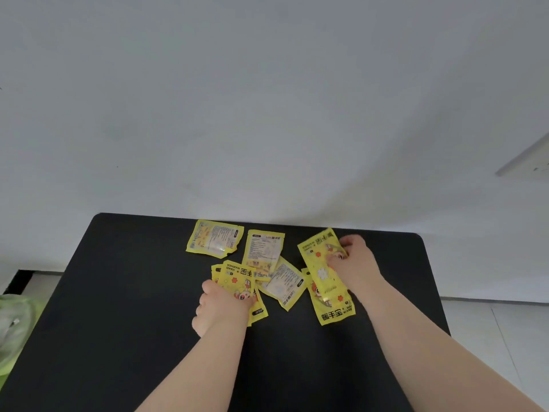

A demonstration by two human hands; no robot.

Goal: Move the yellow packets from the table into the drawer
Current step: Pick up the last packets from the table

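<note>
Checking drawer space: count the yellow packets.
7: back-left packet, back-centre packet, tilted packet, one in left hand, one in right hand, one beneath each; more may hide.

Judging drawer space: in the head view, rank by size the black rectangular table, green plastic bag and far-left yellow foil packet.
Largest: black rectangular table.
Then green plastic bag and far-left yellow foil packet, about alike; the frame crops the bag.

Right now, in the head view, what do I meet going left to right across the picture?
Green plastic bag → left hand, gripping a front-up packet → tilted back-up packet → flower-print packet → right hand pinching it. The other packets overlap these, so they are left out.
</note>
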